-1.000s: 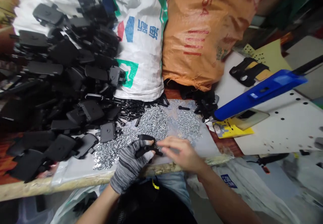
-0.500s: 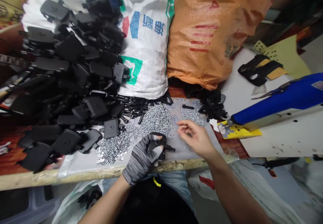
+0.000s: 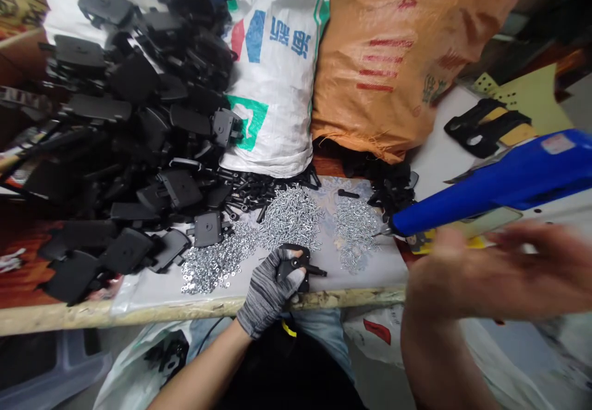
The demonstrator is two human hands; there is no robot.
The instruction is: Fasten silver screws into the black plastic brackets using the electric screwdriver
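My left hand (image 3: 267, 293), in a grey knit fingerless glove, is shut on a small black plastic part (image 3: 292, 268) with a dark bolt sticking out to the right. It rests near the front edge of a grey sheet (image 3: 365, 271). Loose silver screws lie in two piles (image 3: 291, 219) (image 3: 356, 231), with a spread of small silver washers (image 3: 215, 266) to the left. My right hand (image 3: 490, 274) is blurred, fingers apart, close below a blue electric screwdriver (image 3: 499, 185). Its metal bit points left towards the screws.
A large heap of black plastic parts (image 3: 139, 120) fills the left. Behind stand a white woven sack (image 3: 272, 77) and an orange sack (image 3: 388, 58). A wooden table edge (image 3: 139, 308) runs along the front, with a plastic bag (image 3: 134, 360) below it.
My right hand has swung from above the screws out to the right, now large and blurred. The blue screwdriver has come further into view, its bit nearer the screws. My left hand still grips the black part.
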